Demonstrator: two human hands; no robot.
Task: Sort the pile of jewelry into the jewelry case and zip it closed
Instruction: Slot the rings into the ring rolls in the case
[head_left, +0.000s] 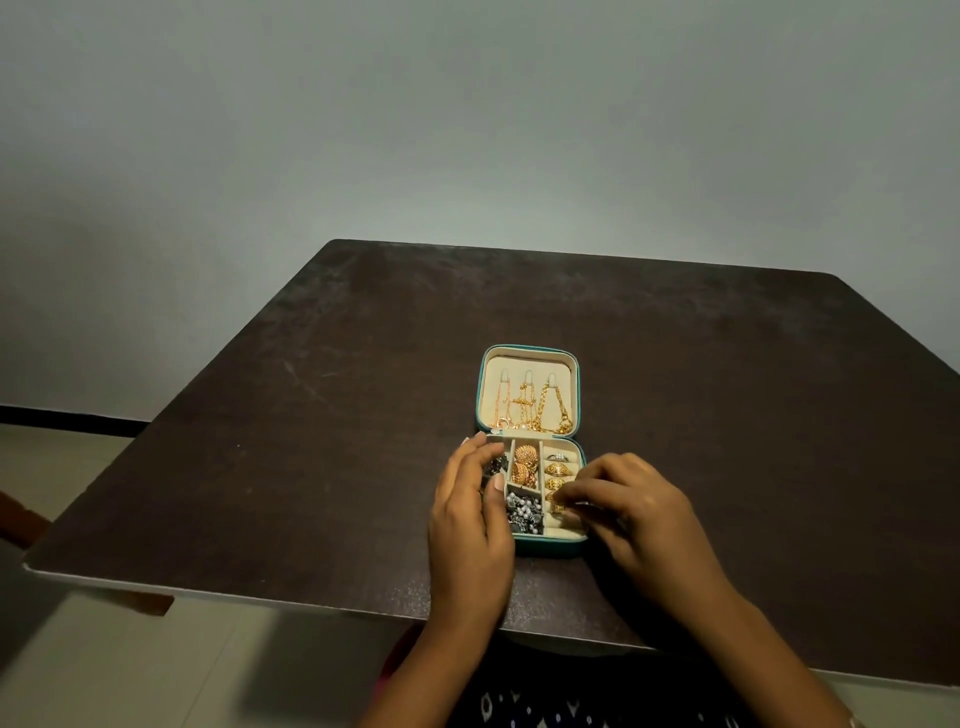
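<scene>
A small teal jewelry case lies open on the dark table, its cream lid flat at the far side with gold chains hung on three hooks. The near half has compartments: dark pieces at left, gold dome earrings in the middle, silver beaded pieces in front, gold rings in the ring rolls at right. My left hand rests against the case's left side, fingers fairly straight. My right hand pinches a gold ring at the ring rolls.
The dark brown table stretches around the case, its near edge just below my wrists. A plain grey wall stands behind. Pale floor and a wooden chair part show at the left.
</scene>
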